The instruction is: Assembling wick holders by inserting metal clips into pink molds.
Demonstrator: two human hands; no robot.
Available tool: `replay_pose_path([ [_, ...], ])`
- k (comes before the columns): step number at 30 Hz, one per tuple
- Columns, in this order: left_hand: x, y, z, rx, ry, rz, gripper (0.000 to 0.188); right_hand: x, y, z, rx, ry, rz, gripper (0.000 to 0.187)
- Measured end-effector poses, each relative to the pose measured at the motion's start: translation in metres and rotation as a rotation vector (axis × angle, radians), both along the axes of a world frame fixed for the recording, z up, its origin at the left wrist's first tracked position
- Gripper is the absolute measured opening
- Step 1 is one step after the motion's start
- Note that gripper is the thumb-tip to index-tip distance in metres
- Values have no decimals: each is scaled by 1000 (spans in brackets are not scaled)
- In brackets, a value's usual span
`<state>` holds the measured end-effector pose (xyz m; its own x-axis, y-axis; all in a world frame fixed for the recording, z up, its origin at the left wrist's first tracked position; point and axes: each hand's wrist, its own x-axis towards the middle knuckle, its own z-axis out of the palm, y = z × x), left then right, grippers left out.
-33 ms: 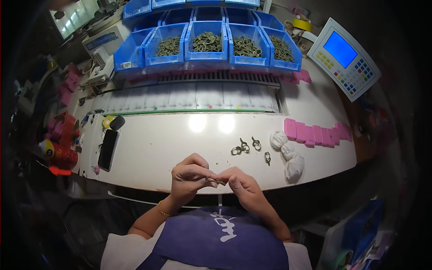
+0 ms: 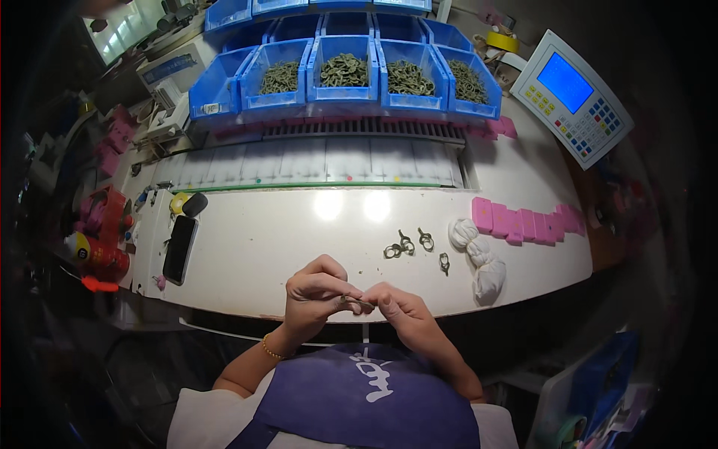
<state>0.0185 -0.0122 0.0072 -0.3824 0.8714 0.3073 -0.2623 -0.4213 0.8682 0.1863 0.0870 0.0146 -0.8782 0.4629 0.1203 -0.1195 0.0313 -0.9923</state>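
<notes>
My left hand (image 2: pixel 318 288) pinches a thin dark-green piece (image 2: pixel 359 301) between thumb and fingertips, over the front edge of the white table. At the other end of that piece is my right hand (image 2: pixel 404 305), its thumb and fingers closed around the end. The piece is seen almost edge-on and partly covered by fingers, so its full shape is hidden. Ahead and to the right lie several dark-green looped pieces: a small group (image 2: pixel 400 245), one with a short stem (image 2: pixel 425 239) and a separate one (image 2: pixel 445 263).
Blue bins (image 2: pixel 342 91) of green pieces stand at the back. A knotted white cloth (image 2: pixel 479 258) and pink blocks (image 2: pixel 516 223) lie to the right, below a keypad unit with a blue screen (image 2: pixel 572 93). On the left are a phone (image 2: pixel 180 251) and a red container (image 2: pixel 105 254).
My right fingers have shifted slightly to the left and curled in closer on the green piece. My left hand stays where it was.
</notes>
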Motion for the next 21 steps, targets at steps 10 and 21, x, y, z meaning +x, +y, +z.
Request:
replay_pose_path([
  [10,-4,-2,-3,-98,59,-2,23,-1,-3,7,-685,-15,216,29],
  [21,-3,-17,22,-296,20,54,25,-3,-12,3,-300,-17,-73,22],
])
